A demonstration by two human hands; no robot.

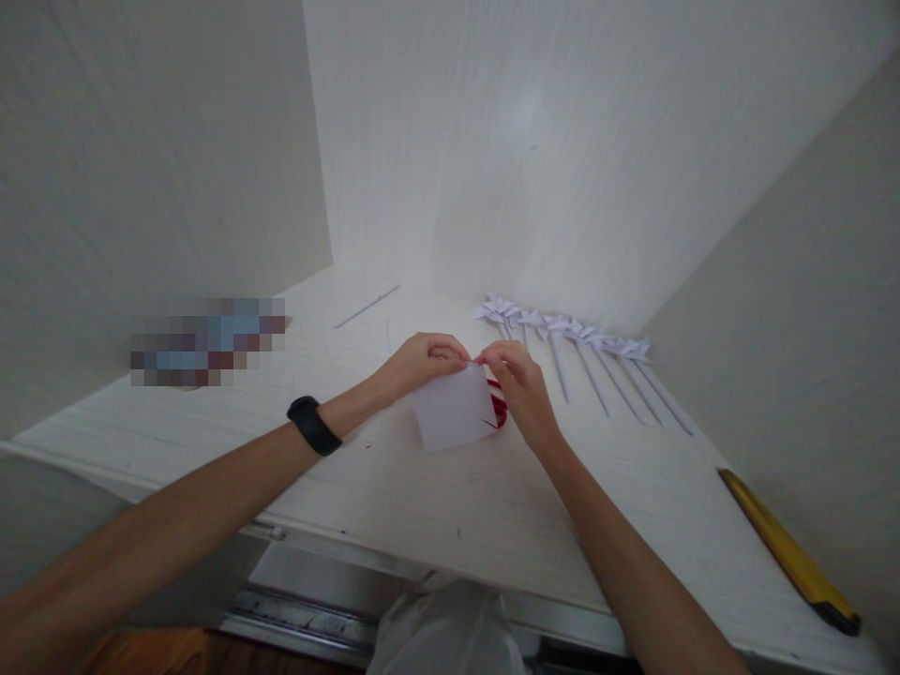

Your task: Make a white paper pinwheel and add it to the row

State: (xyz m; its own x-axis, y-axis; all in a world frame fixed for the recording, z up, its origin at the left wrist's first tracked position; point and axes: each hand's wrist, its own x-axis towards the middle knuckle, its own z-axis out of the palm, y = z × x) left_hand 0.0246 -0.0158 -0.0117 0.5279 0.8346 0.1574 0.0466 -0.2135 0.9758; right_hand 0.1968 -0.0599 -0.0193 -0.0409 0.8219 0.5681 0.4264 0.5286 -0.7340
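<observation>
A square of white paper (456, 417) is held over the white tabletop in front of me. My left hand (428, 364), wearing a black wristband (314, 426), pinches its top edge near the upper right corner. My right hand (518, 380) has thumb and fingers pressed together at that same corner, close to the left fingertips. Red looped handles (500, 405), apparently of scissors, show beside the paper beneath my right hand. The rest of that tool is hidden.
Several white paper pinwheels (555, 325) on thin sticks lie in a row at the back right. One loose stick (367, 307) lies at the back. A yellow tool with a black end (787, 548) rests at right. A blurred-out object (211, 345) is at left. Walls enclose the tabletop.
</observation>
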